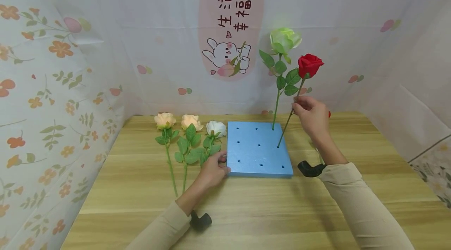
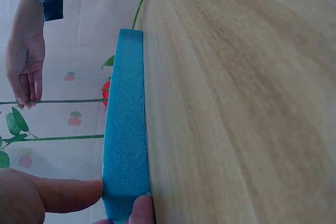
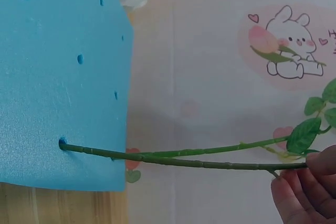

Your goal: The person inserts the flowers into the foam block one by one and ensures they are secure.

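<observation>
My right hand (image 1: 312, 118) pinches the stem of a red rose (image 1: 310, 65). The lower end of that stem (image 3: 210, 164) stands in a hole at the right side of a blue foam block (image 1: 250, 152), leaning to the right. Behind it a pale green rose (image 1: 284, 40) stands in the back right hole. My left hand (image 1: 212, 171) holds the block's front left corner; in the left wrist view the thumb (image 2: 73, 192) lies against one edge and a fingertip (image 2: 142, 211) against the other. Several other holes hold no stem.
Two peach roses (image 1: 165, 120) (image 1: 191, 122) and a white rose (image 1: 216, 129) lie on the wooden table (image 1: 148, 218) left of the block. Another red flower (image 1: 329, 114) lies partly hidden behind my right hand. A patterned cloth backdrop (image 1: 158, 38) rises behind.
</observation>
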Available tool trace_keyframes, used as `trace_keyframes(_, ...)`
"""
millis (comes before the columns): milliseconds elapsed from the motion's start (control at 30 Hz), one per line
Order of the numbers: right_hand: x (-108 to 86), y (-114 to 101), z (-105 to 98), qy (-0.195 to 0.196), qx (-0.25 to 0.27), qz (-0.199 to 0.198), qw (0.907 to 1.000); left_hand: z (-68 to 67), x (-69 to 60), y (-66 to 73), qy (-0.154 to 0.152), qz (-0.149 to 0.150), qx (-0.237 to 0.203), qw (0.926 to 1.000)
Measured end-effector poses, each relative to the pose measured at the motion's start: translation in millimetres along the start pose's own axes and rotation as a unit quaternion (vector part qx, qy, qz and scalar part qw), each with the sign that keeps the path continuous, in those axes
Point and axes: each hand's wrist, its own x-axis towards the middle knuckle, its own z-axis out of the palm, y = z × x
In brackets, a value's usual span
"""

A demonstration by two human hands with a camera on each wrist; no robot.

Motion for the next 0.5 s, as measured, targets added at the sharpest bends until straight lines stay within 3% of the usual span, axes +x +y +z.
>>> trace_keyframes(300,1.4,2.6,-2.3,0.002,-0.010,0.007,0.9999,0.6,-0.6,0.6,-0.004,0.001,0.002,1.0000)
trace_keyframes(500,1.6,3.1,-7.1,0.002,0.019,0.009,0.9998,1.2,-0.1,0.3,0.000,-0.002,-0.001,1.0000)
